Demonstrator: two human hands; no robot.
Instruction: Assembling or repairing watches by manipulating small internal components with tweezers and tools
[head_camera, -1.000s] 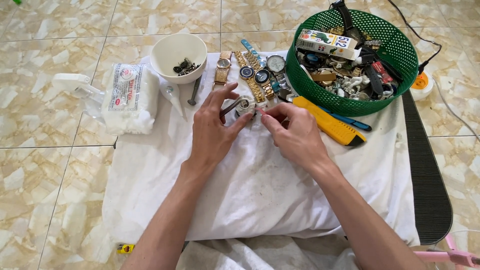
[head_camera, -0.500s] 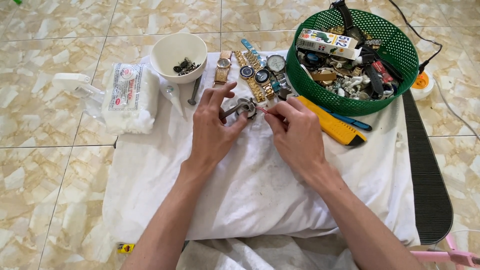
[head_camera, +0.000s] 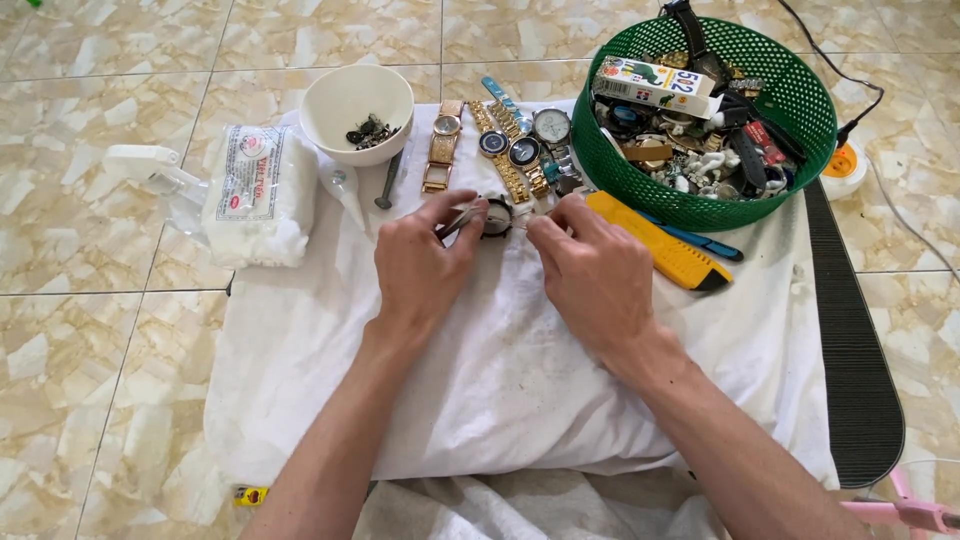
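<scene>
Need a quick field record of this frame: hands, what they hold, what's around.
left hand: pinches a watch at its case, with a thin metal tool alongside
right hand: fingertips at the watch's right side; exact grip hidden
surface: white cloth on tiled floor
behind hands: row of watches, white bowl with small dark parts
right: green basket full of parts, yellow utility knife
left: cotton pack
</scene>
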